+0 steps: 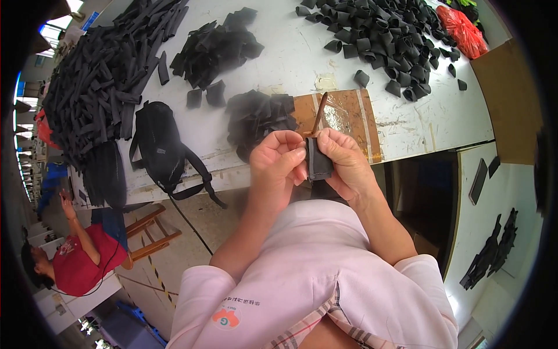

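In front of my chest, above the table's near edge, both hands hold a small black fabric piece with a folded, raised edge [318,166]. My left hand [278,163] pinches its left side between thumb and fingers. My right hand [347,156] grips the upper right corner, thumb on top and fingers behind. Just beyond the fingertips a thin brown stick [320,110] slants upward over a glossy brown board [354,119]; I cannot tell whether it touches the hands. A stack of flat black pieces [256,116] sits beside the board, near my left hand.
On the white table [232,168] are a pile of black strips [93,75], loose black pieces [218,43], black tube-like loops [383,35], a black pouch with straps [163,145] and a red plastic bag [462,29]. A cardboard box [511,99] stands right. A person in red [87,259] sits left.
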A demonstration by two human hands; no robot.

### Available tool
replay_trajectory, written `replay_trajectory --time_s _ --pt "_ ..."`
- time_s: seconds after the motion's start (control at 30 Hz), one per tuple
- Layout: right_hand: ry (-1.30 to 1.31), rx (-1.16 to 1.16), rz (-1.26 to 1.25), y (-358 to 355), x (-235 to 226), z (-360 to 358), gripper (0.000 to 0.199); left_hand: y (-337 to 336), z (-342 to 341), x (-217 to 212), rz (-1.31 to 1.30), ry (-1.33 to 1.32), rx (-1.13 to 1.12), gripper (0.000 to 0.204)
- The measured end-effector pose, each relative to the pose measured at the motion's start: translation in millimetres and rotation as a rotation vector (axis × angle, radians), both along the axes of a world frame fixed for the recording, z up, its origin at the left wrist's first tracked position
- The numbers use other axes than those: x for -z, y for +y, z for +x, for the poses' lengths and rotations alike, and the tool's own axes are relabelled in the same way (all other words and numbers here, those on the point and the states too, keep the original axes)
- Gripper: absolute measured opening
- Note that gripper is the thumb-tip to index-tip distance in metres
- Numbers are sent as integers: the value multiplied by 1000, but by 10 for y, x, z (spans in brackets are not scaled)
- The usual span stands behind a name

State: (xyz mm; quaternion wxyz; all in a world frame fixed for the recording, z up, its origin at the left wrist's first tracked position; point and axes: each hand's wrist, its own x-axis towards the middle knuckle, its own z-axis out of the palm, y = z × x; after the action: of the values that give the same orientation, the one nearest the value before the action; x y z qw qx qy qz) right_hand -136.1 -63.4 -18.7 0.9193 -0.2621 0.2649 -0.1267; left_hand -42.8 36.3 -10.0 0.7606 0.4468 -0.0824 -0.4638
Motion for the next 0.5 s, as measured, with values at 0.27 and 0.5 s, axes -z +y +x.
replay_trajectory --time_s 0.27,0.5 --pt "-77 -110 -44 -131 9 -30 16 23 92 -35 10 68 225 10" --pt "304 111 -1172 -87 -21 -13 20 28 103 12 166 -167 213 8"
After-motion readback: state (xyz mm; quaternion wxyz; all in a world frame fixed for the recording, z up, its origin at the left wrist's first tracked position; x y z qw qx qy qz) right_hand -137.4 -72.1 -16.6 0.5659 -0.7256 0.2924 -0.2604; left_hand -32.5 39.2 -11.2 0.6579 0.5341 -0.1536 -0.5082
